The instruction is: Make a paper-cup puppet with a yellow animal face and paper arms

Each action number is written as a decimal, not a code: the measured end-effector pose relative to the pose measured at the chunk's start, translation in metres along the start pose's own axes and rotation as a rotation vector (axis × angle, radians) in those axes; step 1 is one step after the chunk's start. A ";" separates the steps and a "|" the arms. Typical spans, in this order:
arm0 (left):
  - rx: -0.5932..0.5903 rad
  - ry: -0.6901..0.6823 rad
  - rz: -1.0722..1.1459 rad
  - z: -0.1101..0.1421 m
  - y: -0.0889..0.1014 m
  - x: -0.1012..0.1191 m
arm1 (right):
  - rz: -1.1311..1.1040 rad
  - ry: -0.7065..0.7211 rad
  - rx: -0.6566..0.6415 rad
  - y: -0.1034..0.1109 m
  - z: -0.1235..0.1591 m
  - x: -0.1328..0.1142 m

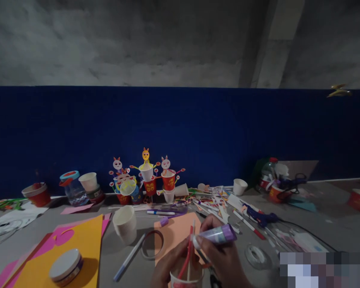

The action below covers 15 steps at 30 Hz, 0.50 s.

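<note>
My right hand (220,258) is closed around a purple-capped glue stick (217,235), tilted with its white end against a thin strip. My left hand (171,260) pinches a red paper strip (189,256) that rises from a paper cup (187,276) at the bottom edge. A pale stick (193,225) stands up beside the strip. Under both hands lies a sheet of orange paper (172,230). A roll of brown tape (159,245) and a marker (129,258) lie to the left of my left hand.
Finished paper-cup figures (150,184) stand along the blue wall. Left are a white cup (125,224), a round jar (66,266) and yellow paper (91,240). On the right lie clear tape (255,255), a glue gun (261,216) with its cable, and scattered markers.
</note>
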<state>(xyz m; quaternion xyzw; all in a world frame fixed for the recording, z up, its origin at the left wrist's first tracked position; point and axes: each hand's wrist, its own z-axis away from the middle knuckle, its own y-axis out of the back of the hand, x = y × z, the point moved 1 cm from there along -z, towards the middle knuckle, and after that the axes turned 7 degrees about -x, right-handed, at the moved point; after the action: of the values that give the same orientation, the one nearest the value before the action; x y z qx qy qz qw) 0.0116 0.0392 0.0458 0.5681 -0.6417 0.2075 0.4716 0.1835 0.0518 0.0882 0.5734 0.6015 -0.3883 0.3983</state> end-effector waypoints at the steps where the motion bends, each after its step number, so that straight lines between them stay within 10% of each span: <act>1: -0.017 0.005 0.013 -0.001 0.001 0.001 | 0.023 -0.010 0.007 0.002 -0.002 0.001; 15: 0.002 0.075 0.097 0.000 0.000 -0.002 | 0.066 -0.039 0.036 0.005 -0.009 0.002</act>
<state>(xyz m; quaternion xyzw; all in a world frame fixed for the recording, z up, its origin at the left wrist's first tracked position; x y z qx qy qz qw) 0.0114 0.0397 0.0443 0.5287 -0.6499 0.2518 0.4844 0.1884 0.0606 0.0900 0.5922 0.5673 -0.3970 0.4122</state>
